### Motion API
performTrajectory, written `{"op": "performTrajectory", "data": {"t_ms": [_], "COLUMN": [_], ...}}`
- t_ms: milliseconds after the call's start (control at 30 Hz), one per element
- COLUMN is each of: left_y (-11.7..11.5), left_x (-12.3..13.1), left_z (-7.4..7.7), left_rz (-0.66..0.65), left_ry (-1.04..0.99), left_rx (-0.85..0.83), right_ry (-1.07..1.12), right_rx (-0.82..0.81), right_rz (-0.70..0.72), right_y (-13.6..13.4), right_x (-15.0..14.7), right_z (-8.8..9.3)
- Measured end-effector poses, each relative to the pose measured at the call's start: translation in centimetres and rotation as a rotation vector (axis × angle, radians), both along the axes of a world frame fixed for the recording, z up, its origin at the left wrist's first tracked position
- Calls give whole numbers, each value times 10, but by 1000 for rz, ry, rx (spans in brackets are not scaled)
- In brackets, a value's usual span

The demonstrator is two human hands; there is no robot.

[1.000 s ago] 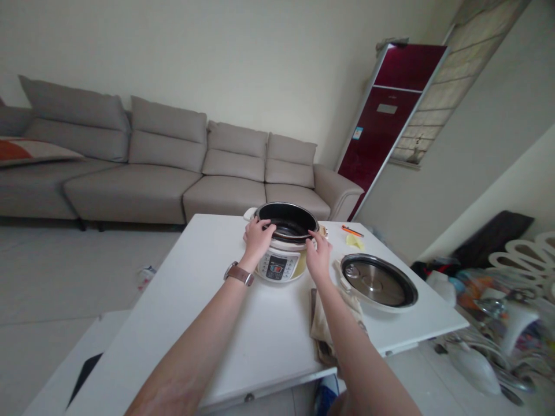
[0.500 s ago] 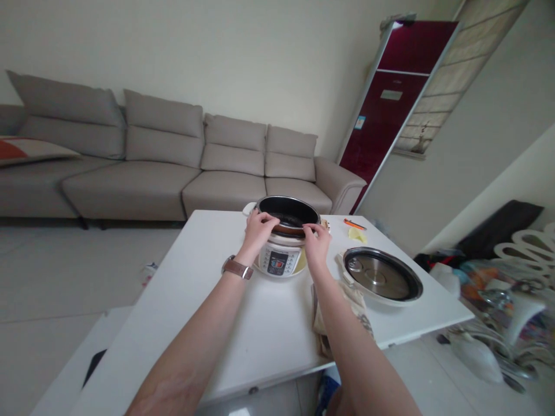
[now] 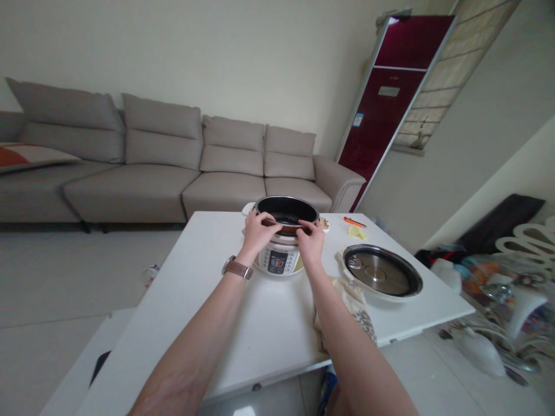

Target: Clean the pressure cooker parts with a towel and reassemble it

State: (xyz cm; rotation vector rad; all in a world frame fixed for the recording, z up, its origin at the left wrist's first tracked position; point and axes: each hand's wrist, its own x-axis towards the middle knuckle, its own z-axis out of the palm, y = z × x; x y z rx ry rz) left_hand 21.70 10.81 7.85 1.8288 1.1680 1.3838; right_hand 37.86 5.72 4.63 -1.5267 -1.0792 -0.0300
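A white electric pressure cooker [image 3: 281,260] with a dark control panel stands on the white table. Its black inner pot [image 3: 287,207] sits raised and tilted in the opening, with a brownish outer wall showing below the rim. My left hand [image 3: 259,234], a watch on its wrist, grips the front left of the pot's rim. The front right of the same rim is pinched by my right hand [image 3: 311,238]. To the right lies the round lid [image 3: 377,273], its metal inner side facing up. A patterned cloth [image 3: 347,300] lies partly under my right forearm.
An orange cutter [image 3: 354,222] and a yellow scrap [image 3: 357,232] lie at the table's [image 3: 255,323] back right. Behind the table stands a grey-brown sofa [image 3: 225,185]. Cluttered items [image 3: 485,289] fill the floor at the right.
My right hand has shifted slightly left along the pot's rim, its fingers now reaching over it. The left hand stays at nearly the same place; the view has tilted a little.
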Motion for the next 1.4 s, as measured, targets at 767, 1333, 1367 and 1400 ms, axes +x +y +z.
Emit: {"op": "performTrajectory", "data": {"t_ms": [767, 1333, 1367, 1400], "left_y": [-16, -131, -134, -137], "left_x": [1, -106, -116, -126], "left_z": [32, 108, 104, 100], "left_rz": [-63, 273, 286, 297], "left_ry": [-258, 96, 102, 101], "left_rx": [340, 416, 397, 373], "right_ry": [-122, -68, -73, -81], "right_rx": [193, 216, 192, 164], "right_rz": [-7, 226, 248, 268], "right_y": [-43, -124, -128, -132], "right_x": [-21, -97, -105, -113], "right_z": [73, 135, 134, 132]}}
